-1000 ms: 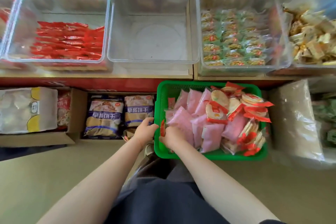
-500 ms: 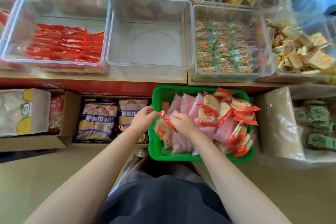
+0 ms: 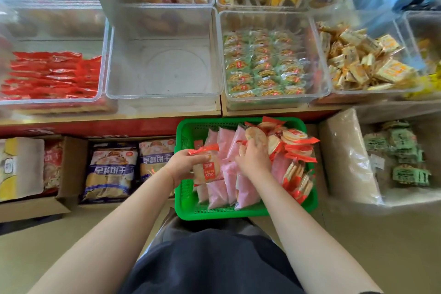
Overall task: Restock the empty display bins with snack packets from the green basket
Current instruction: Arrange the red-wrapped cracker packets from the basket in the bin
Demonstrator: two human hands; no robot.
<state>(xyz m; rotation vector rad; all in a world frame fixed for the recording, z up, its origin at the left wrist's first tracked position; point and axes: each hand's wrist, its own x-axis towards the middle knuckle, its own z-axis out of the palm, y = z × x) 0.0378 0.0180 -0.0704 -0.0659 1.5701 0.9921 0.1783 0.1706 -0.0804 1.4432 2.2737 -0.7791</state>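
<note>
Head view: my left hand (image 3: 182, 164) grips a cracker packet (image 3: 207, 169) over the green basket (image 3: 188, 200); my right hand (image 3: 254, 160) pinches another. The empty bin (image 3: 164, 93) lies at twelve o'clock, left hand nearer.

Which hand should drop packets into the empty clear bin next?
Left. The left hand already grips a red-edged cracker packet and sits nearly below the empty bin. The right hand is picking among packets in the green basket.

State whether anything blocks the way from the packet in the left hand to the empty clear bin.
Nothing visible does: the left hand holds the red-edged packet over the green basket, and the empty bin stands open above.
</note>
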